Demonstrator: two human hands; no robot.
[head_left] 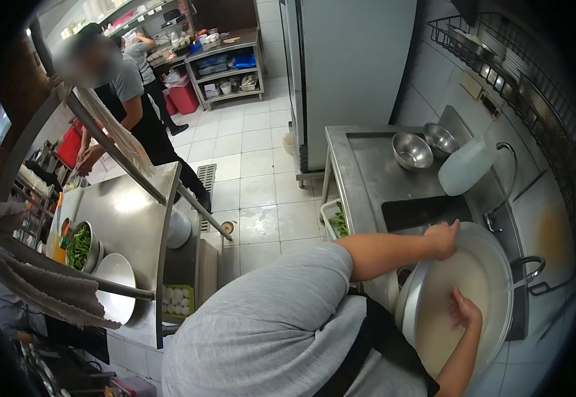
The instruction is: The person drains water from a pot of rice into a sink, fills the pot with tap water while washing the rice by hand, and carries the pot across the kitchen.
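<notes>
Two dishes sit side by side on the steel table at left: a bowl of cut greens and a white dish, maybe kept there to be easy to reach. Below, a green tray holds white eggs close together, which likely stops them rolling. Next comes a white basket with green leaves, beside the sink counter. Two steel bowls rest near the back, out of the way of the arms. The left hand is at the rim of the big pot, perhaps to keep it steady; I can't tell if it grips. The right hand is loose, fingers spread, holding nothing I can see, over the cloudy stuff inside. That pot is at the sink, under the bent tap, probably so water can reach it.
</notes>
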